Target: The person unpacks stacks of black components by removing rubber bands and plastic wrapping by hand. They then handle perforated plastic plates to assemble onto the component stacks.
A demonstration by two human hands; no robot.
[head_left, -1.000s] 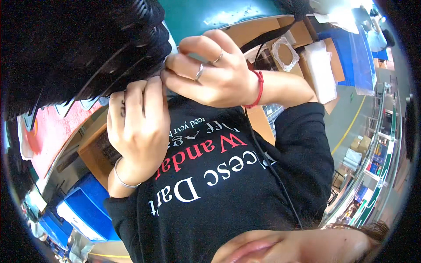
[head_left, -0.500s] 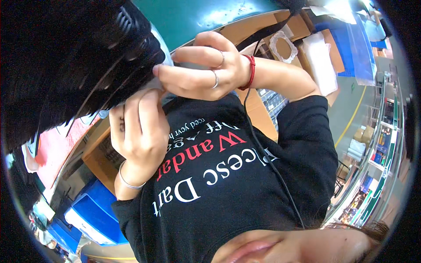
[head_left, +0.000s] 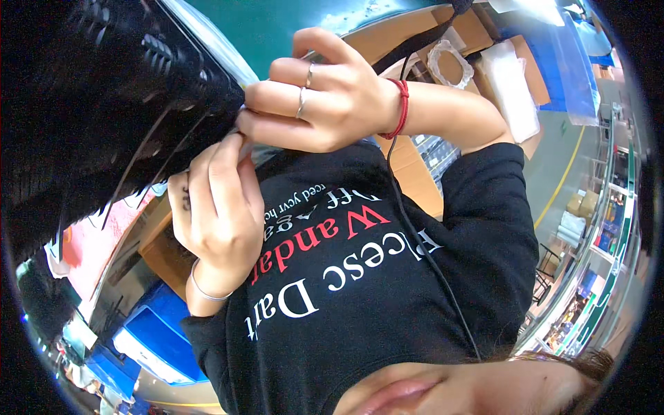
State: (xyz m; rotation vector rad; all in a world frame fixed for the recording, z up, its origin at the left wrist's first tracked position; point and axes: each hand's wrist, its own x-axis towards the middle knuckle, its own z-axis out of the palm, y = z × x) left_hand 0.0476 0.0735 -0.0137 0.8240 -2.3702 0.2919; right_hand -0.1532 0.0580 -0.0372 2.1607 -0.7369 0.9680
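My right hand (head_left: 321, 97), with two rings and a red cord at the wrist, has its fingers bent and closed at the corner of a large black slotted thing (head_left: 155, 55). Just below it, my left hand (head_left: 218, 200) is closed too, its fingertips pinched together close to the right fingertips. What lies between the fingertips is hidden. A pale, see-through strip (head_left: 214, 41) runs along the black thing's upper edge and down toward my right fingers. Dark shadow covers much of the black thing, so its kind cannot be made out.
A green surface (head_left: 270, 28) lies beyond my hands. Cardboard boxes (head_left: 408, 162) stand near my body, and a white plastic-wrapped bundle (head_left: 508, 90) is by my right arm. Blue bins (head_left: 155, 339) stand at lower left. A black cord (head_left: 443, 277) hangs across my shirt.
Both hands stay close together at the black thing's edge. My right hand has shifted slightly up and left, and its fingers are bent more. More of the black thing's slots and pale strip show.
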